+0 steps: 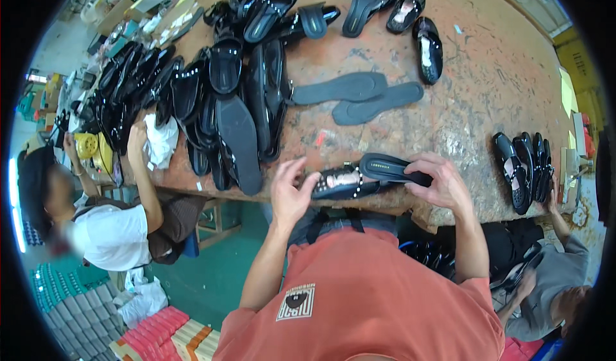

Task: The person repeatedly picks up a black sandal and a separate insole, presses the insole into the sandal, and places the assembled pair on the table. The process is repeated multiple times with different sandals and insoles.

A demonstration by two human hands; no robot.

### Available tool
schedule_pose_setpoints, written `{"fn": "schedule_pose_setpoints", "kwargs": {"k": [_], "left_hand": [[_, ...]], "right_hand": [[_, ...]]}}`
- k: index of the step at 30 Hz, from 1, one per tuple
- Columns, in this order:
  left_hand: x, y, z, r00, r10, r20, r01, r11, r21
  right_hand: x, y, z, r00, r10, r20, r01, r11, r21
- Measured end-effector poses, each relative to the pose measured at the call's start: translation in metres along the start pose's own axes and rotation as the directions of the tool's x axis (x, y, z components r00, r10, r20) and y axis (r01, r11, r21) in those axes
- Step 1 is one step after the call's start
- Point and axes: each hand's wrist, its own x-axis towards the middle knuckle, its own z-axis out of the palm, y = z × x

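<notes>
A black glossy shoe (340, 183) with studs and a pale patch inside lies at the table's near edge. Beside its toe end is my left hand (289, 191), thumb and fingers apart, with the thumb tip at or near the shoe. My right hand (439, 180) grips the heel end of a black insole (384, 167) with small gold lettering. This insole is tilted over the shoe's heel part and hides it. Farther back, two dark insoles, one (340, 88) above the other (378, 103), lie flat on the table.
Black shoes (266, 92) are heaped to the left, with a sole (237, 143) at the near edge. Two shoes (428, 50) lie at the back. At right stands a row of shoes (513, 168). Co-workers sit at left (115, 233) and right (552, 284).
</notes>
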Motion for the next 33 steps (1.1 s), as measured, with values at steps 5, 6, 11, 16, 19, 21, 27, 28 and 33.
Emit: {"fn": "schedule_pose_setpoints", "kwargs": {"k": [5,6,11,16,19,21,27,28,33], "left_hand": [[-0.033,-0.006,-0.01,0.934,-0.336,0.118,0.356,0.88,-0.314],[-0.038,-0.005,-0.01,0.936,-0.329,0.125,0.351,0.85,-0.392],[-0.046,-0.023,-0.009,0.921,-0.335,0.199,0.387,0.846,-0.366],[-0.047,-0.017,-0.008,0.917,-0.35,0.191,0.398,0.813,-0.424],[-0.042,-0.009,-0.008,0.884,-0.425,0.193,0.467,0.805,-0.367],[-0.041,-0.003,-0.004,0.894,-0.419,0.159,0.448,0.832,-0.326],[-0.027,0.009,-0.001,0.908,-0.415,0.061,0.42,0.892,-0.167],[-0.022,0.01,0.0,0.908,-0.417,0.042,0.419,0.903,-0.09],[-0.012,0.003,-0.005,0.928,-0.363,0.088,0.366,0.93,-0.027]], "right_hand": [[0.02,-0.027,0.024,0.977,-0.176,0.118,0.193,0.97,-0.15],[0.026,-0.03,0.037,0.973,-0.197,0.121,0.213,0.968,-0.132],[0.056,-0.049,0.073,0.948,-0.251,0.197,0.269,0.96,-0.074],[0.062,-0.047,0.089,0.923,-0.338,0.181,0.361,0.926,-0.113],[0.062,-0.046,0.094,0.928,-0.331,0.173,0.358,0.92,-0.16],[0.063,-0.046,0.097,0.917,-0.357,0.179,0.388,0.902,-0.192],[0.067,-0.051,0.101,0.893,-0.339,0.296,0.432,0.829,-0.355],[0.068,-0.052,0.101,0.886,-0.33,0.325,0.442,0.813,-0.378],[0.056,-0.069,0.075,0.979,-0.135,0.151,0.193,0.844,-0.501]]}}
